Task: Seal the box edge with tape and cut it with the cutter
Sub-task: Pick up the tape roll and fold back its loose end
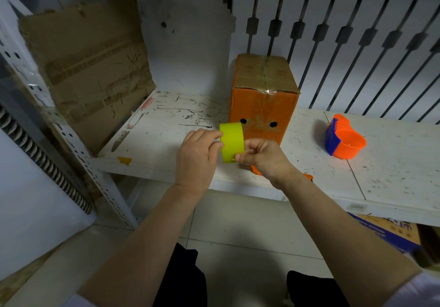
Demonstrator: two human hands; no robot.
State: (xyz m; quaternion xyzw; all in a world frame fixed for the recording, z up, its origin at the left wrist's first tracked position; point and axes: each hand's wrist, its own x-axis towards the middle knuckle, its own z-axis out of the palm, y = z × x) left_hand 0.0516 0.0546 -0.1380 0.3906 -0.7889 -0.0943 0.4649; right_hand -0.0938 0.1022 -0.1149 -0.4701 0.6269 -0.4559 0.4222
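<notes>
Yellow tape roll point(232, 144): held up in the air in front of the orange cardboard box point(262, 102), low against its front face, above the shelf's near edge. Not stuck to anything that I can see.

Left grip point(197, 155): fingers curled round the roll's left side, steadying it.
Right grip point(262, 158): thumb and fingertips pinched together on the roll's lower right rim.

Box: upright on the white shelf point(166, 125), top seam under clear tape, two round holes in front.

Tape cutter point(342, 140): orange and blue, lying on the shelf well right of the box, untouched.

Step, as I judge it: finding and lifting the tape's free end; no sealing begun. Next calls for peeling a length free, pressing it to the box edge, then reaching right for the cutter.

Outward: a flattened cardboard sheet point(88, 68) leans at the shelf's left end.
</notes>
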